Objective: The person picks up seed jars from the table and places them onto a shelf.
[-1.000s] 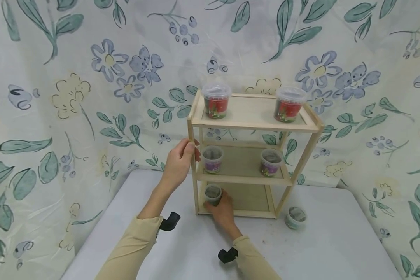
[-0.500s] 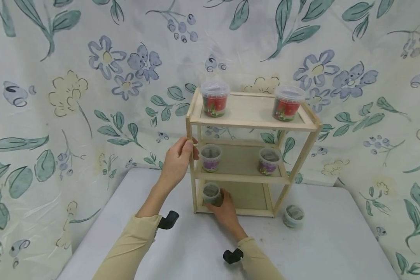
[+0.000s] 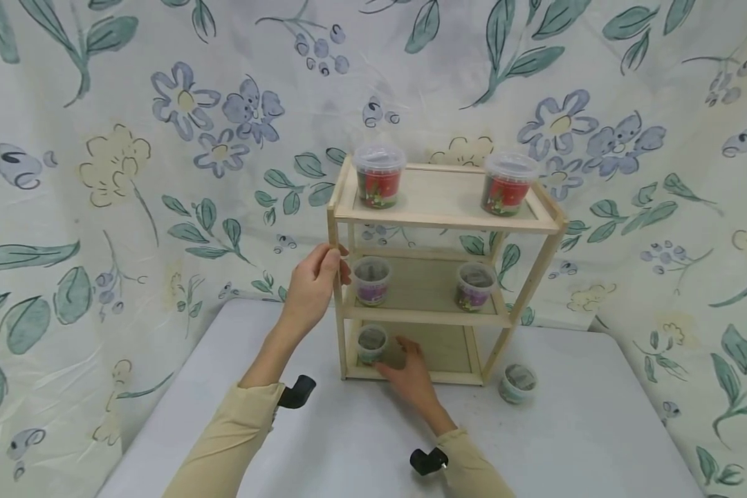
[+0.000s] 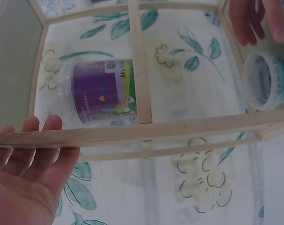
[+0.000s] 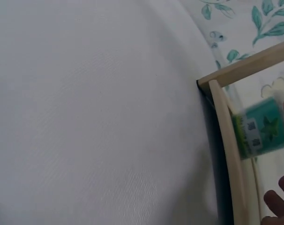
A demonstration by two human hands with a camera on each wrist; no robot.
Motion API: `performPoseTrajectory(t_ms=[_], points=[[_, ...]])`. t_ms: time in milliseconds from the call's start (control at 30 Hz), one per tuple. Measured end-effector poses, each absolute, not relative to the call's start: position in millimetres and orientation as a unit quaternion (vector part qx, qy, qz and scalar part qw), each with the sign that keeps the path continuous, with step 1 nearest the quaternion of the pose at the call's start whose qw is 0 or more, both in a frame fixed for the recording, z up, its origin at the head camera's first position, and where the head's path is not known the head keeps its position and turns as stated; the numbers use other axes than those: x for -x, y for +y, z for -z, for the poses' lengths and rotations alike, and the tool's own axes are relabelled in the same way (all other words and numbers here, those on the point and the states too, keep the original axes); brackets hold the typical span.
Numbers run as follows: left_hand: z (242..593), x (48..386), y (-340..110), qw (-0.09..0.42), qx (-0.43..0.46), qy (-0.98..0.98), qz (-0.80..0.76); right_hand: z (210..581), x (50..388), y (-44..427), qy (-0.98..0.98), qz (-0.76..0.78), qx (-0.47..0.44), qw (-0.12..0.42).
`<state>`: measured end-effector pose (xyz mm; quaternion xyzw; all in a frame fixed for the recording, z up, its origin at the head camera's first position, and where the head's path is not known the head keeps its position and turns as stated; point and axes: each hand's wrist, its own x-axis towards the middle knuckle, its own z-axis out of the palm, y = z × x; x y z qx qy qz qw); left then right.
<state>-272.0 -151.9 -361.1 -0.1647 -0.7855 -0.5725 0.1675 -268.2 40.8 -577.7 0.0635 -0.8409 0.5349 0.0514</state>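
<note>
A three-tier wooden shelf (image 3: 436,319) stands on the table. My left hand (image 3: 314,280) grips its front left post, the fingers (image 4: 43,161) curled around the wood. On the bottom tier, at the left, a small teal-labelled plastic cup (image 3: 371,349) stands upright. My right hand (image 3: 413,377) is just right of that cup, fingers spread and apart, holding nothing. The right wrist view shows the teal cup (image 5: 261,129) near fingertips (image 5: 278,202). A purple-labelled cup (image 3: 371,282) sits above on the middle tier, close to my left fingers.
Another purple-labelled cup (image 3: 475,287) is at the middle tier's right. Two lidded red-labelled cups (image 3: 378,183) stand at the ends of the top tier. A further pale teal cup (image 3: 517,384) is on the white table (image 3: 573,443), right of the shelf. Floral cloth hangs behind.
My right hand has let go of the teal cup and drawn back to the right, leaving it on the bottom tier. The left hand keeps its grip on the post.
</note>
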Motion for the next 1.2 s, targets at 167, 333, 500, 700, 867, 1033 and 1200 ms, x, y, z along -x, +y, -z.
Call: performPoseTrajectory(t_ms=[167,333,500,700,867,1033,1200], points=[[362,272,-150,0.167,0.164,-0.787,0.571,578,263,56,-0.835,-0.542,-0.069,0.058],[363,274,-150,0.168,0.165,-0.787,0.571,577,255,73,-0.828,-0.551,-0.069,0.082],[363,275,-149,0.171,0.165,-0.790,0.565,578,246,92,-0.830,-0.541,-0.088,0.099],[364,274,-151,0.172,0.163,-0.795,0.559,576,234,109,-0.836,-0.533,-0.088,0.101],[363,271,-154,0.175,0.160,-0.800,0.552,573,224,120,-0.837,-0.529,-0.088,0.105],[362,273,-153,0.177,0.163,-0.801,0.548,573,215,137,-0.837,-0.526,-0.085,0.121],[363,275,-150,0.177,0.166,-0.800,0.548,574,207,159,-0.840,-0.527,-0.047,0.121]])
